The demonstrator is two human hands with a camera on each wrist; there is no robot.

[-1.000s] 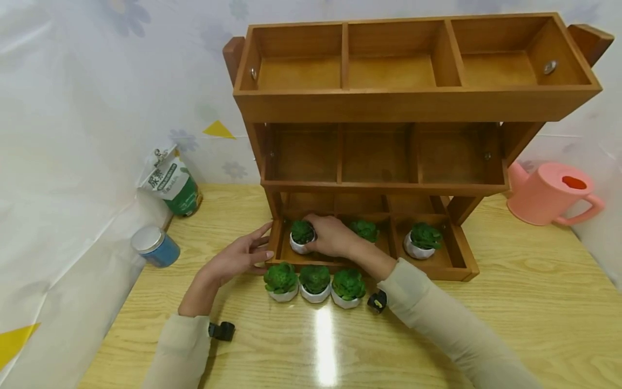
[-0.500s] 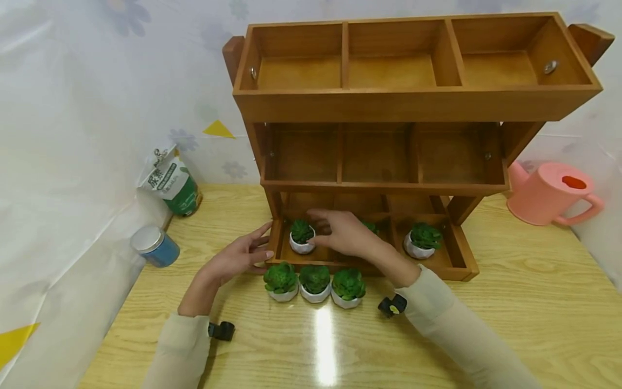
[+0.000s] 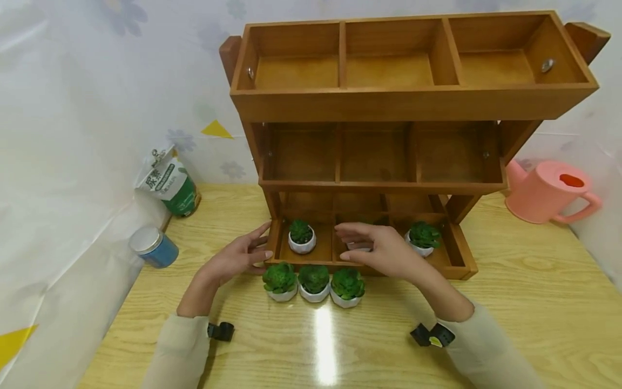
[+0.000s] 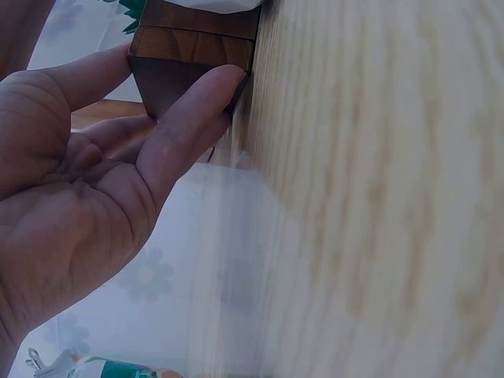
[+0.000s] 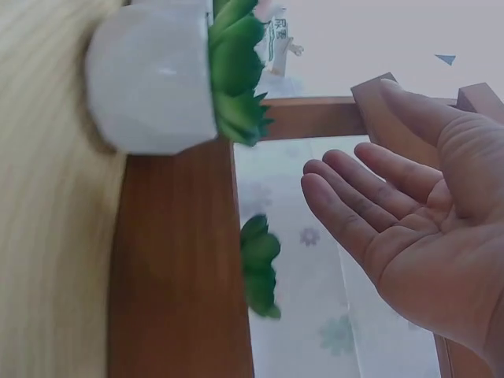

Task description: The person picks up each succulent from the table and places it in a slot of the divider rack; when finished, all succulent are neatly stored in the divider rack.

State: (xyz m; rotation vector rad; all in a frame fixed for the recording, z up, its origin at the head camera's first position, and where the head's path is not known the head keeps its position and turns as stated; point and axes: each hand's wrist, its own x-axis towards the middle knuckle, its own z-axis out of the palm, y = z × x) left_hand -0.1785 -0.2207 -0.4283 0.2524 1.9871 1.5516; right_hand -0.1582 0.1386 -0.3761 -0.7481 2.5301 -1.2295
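My left hand (image 3: pixel 238 256) rests its fingertips against the left end of the wooden shelf's bottom tier (image 3: pixel 468 259); in the left wrist view the fingers (image 4: pixel 185 130) touch the tier's end. My right hand (image 3: pixel 389 251) hovers over the middle bottom compartment, fingers extended and holding nothing. Behind it a white pot (image 3: pixel 359 246) shows only in part. One potted succulent (image 3: pixel 302 237) stands upright in the left compartment, another (image 3: pixel 423 239) in the right one. Three more potted succulents, left (image 3: pixel 280 282), middle (image 3: pixel 314 283) and right (image 3: pixel 347 288), line up before the tier.
Above rise the middle tier (image 3: pixel 384 187) and top tier (image 3: pixel 413 102) of the shelf. A pink watering can (image 3: pixel 539 192) stands at right. At left are a blue jar (image 3: pixel 154 247) with a silver lid and a clipped green-white bag (image 3: pixel 172 183).
My right hand has let go of the succulent in the left compartment and drawn away to the right, over the middle compartment. My left hand keeps its place at the shelf's end.
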